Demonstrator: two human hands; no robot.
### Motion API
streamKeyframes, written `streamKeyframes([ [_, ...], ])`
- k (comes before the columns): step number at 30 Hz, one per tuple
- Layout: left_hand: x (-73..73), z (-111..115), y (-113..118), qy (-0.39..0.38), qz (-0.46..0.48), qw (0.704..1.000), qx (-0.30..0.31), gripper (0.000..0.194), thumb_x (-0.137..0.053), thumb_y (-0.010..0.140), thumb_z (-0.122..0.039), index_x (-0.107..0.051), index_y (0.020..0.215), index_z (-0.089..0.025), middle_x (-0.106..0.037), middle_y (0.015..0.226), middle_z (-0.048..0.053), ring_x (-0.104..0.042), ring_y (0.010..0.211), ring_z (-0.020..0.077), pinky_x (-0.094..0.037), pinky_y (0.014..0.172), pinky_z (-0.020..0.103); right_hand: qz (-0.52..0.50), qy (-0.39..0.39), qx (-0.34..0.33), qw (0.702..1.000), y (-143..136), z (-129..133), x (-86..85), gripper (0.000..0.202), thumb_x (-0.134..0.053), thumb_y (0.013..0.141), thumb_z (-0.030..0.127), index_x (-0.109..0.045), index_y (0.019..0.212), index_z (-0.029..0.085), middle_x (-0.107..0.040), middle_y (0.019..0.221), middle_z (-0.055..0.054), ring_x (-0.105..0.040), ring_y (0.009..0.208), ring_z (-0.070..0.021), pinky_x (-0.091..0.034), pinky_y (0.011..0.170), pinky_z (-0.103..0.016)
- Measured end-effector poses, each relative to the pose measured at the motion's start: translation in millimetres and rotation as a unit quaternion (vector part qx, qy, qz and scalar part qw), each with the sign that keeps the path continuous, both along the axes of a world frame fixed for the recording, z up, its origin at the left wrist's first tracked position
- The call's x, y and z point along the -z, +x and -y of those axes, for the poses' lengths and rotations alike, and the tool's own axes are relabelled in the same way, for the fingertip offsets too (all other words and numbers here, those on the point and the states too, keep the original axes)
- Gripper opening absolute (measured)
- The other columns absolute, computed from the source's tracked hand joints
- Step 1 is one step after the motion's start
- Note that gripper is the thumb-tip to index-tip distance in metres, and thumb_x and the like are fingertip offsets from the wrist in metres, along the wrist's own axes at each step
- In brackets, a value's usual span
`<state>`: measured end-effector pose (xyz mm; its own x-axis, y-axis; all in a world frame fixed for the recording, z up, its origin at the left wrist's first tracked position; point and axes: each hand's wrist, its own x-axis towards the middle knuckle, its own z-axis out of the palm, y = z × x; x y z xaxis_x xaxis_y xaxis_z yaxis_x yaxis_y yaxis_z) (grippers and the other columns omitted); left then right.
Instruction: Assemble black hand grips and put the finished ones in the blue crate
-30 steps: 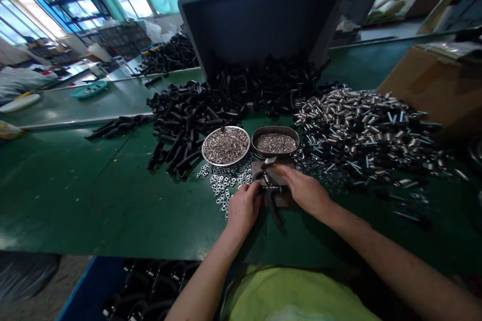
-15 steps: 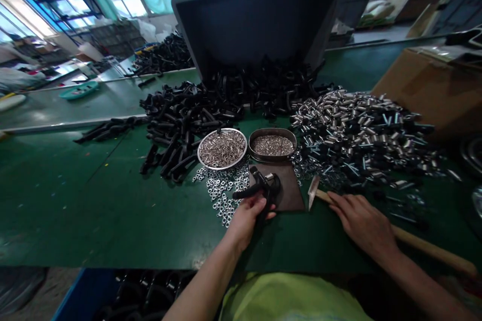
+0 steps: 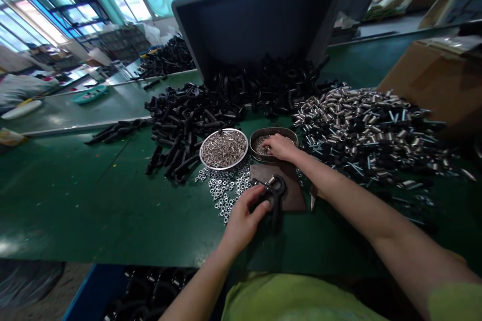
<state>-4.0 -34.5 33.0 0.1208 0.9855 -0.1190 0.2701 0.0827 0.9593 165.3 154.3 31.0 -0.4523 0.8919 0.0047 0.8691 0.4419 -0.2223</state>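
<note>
My left hand [image 3: 246,215] grips a black clamp-like part [image 3: 276,193] with a small metal spring, over a dark square plate [image 3: 295,188] on the green table. My right hand [image 3: 280,147] reaches into an oval tin [image 3: 256,154] of tiny metal pieces, fingertips bent together among them; whether they pinch a piece is too small to tell. Left of the tin is a round dish [image 3: 224,149] of small metal pins. Metal nuts [image 3: 225,190] lie loose below the dish. The hammer's head [image 3: 313,197] shows beside the plate, its handle mostly hidden under my right forearm.
Black plastic parts [image 3: 181,125] are heaped behind and left of the dish, spilling from a big grey bin [image 3: 259,20]. Springs and bolts [image 3: 361,125] pile up on the right, before a cardboard box [image 3: 422,85]. A blue crate [image 3: 88,293] of black parts sits below the table's front edge.
My right hand has let go of the hammer and moved up and left into the oval tin. The black part in my left hand has turned and lies lower over the plate.
</note>
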Motion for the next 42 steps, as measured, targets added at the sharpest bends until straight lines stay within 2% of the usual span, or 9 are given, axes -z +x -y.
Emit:
streamKeyframes([
  [4, -4.7, -47.3, -12.2, 0.099, -0.113, 0.989, -0.019, 0.025, -0.057, 0.083, -0.023, -0.065, 0.106, -0.017, -0.065, 0.112, 0.009, -0.062, 0.099, 0.0186, -0.051, 0.085, 0.031, 0.02, -0.039, 0.021, 0.999, -1.4, -9.9, 3.8, 0.005, -0.066, 0.072, 0.017, -0.071, 0.073, 0.019, -0.069, 0.083, -0.01, -0.061, 0.087, -0.0234, -0.045, 0.072, -0.028],
  [8, -14.5, -108.5, -1.3, 0.193, -0.314, 0.929, 0.029, 0.022, -0.054, 0.086, -0.023, -0.068, 0.101, -0.017, -0.068, 0.101, 0.007, -0.061, 0.097, 0.0186, -0.046, 0.09, 0.031, -0.013, -0.025, 0.056, 0.998, 8.7, -4.4, 2.6, 0.014, -0.056, 0.08, 0.017, -0.067, 0.087, 0.013, -0.068, 0.095, -0.015, -0.06, 0.094, -0.0246, -0.043, 0.076, -0.03],
  [11, -18.1, -151.7, 17.4, 0.186, -0.459, 0.863, 0.1, 0.024, -0.05, 0.087, -0.023, -0.07, 0.098, -0.016, -0.069, 0.101, 0.01, -0.059, 0.103, 0.0215, -0.044, 0.093, 0.033, -0.061, -0.014, 0.088, 0.994, 17.4, 0.8, 2.5, 0.019, -0.051, 0.082, 0.016, -0.064, 0.096, 0.012, -0.069, 0.091, -0.013, -0.061, 0.088, -0.0216, -0.042, 0.076, -0.029],
  [17, -5.5, -201.0, 44.6, 0.127, -0.523, 0.835, 0.119, 0.019, -0.061, 0.076, -0.016, -0.072, 0.09, -0.009, -0.069, 0.095, 0.021, -0.062, 0.1, 0.0312, -0.045, 0.088, 0.04, -0.191, -0.018, 0.127, 0.973, 33.0, 2.3, 6.4, 0.012, -0.058, 0.077, 0.02, -0.067, 0.083, 0.016, -0.07, 0.083, -0.005, -0.063, 0.076, -0.0157, -0.045, 0.069, -0.024],
  [22, 3.4, -206.0, 47.6, 0.112, -0.531, 0.832, 0.119, 0.023, -0.054, 0.081, -0.015, -0.07, 0.095, -0.007, -0.067, 0.099, 0.023, -0.062, 0.101, 0.031, -0.043, 0.091, 0.041, -0.279, -0.036, 0.136, 0.95, 40.1, 15.0, 4.2, 0.012, -0.059, 0.076, 0.02, -0.067, 0.083, 0.015, -0.07, 0.075, -0.003, -0.063, 0.063, -0.0145, -0.049, 0.061, -0.026],
  [28, 1.4, -197.4, 35.9, 0.111, -0.496, 0.856, 0.092, 0.026, -0.048, 0.085, -0.02, -0.064, 0.105, -0.014, -0.067, 0.103, 0.017, -0.062, 0.099, 0.0264, -0.045, 0.086, 0.036, -0.39, -0.11, 0.127, 0.906, 38.4, 68.1, 2.8, 0.01, -0.062, 0.073, 0.022, -0.065, 0.081, 0.017, -0.068, 0.072, -0.001, -0.063, 0.06, -0.0146, -0.05, 0.059, -0.027],
  [32, 0.7, -194.8, 29.9, 0.103, -0.458, 0.881, 0.064, 0.021, -0.051, 0.084, -0.021, -0.065, 0.099, -0.015, -0.069, 0.098, 0.014, -0.063, 0.096, 0.0243, -0.045, 0.085, 0.034, -0.33, -0.098, 0.063, 0.937, 37.0, 90.2, 13.8, 0.006, -0.061, 0.075, 0.021, -0.067, 0.073, 0.019, -0.067, 0.073, -0.001, -0.062, 0.069, -0.0157, -0.048, 0.067, -0.028],
  [39, -5.6, -174.9, 19.3, 0.112, -0.339, 0.933, 0.028, 0.012, -0.055, 0.083, -0.024, -0.061, 0.091, -0.017, -0.068, 0.083, 0.004, -0.063, 0.079, 0.0156, -0.045, 0.073, 0.025, -0.256, -0.029, -0.008, 0.966, 31.1, 87.4, 16.5, 0.008, -0.062, 0.077, 0.015, -0.066, 0.071, 0.018, -0.063, 0.079, -0.002, -0.06, 0.076, -0.0147, -0.045, 0.071, -0.027],
  [42, -4.3, -150.0, 7.2, 0.077, -0.179, 0.98, 0.036, 0.01, -0.057, 0.08, -0.023, -0.058, 0.086, -0.015, -0.064, 0.069, 0.0, -0.059, 0.061, 0.0106, -0.044, 0.06, 0.021, -0.221, -0.033, -0.023, 0.975, 28.9, 85.6, 12.7, 0.007, -0.063, 0.077, 0.014, -0.066, 0.072, 0.018, -0.063, 0.079, -0.002, -0.06, 0.076, -0.0144, -0.045, 0.071, -0.026],
])
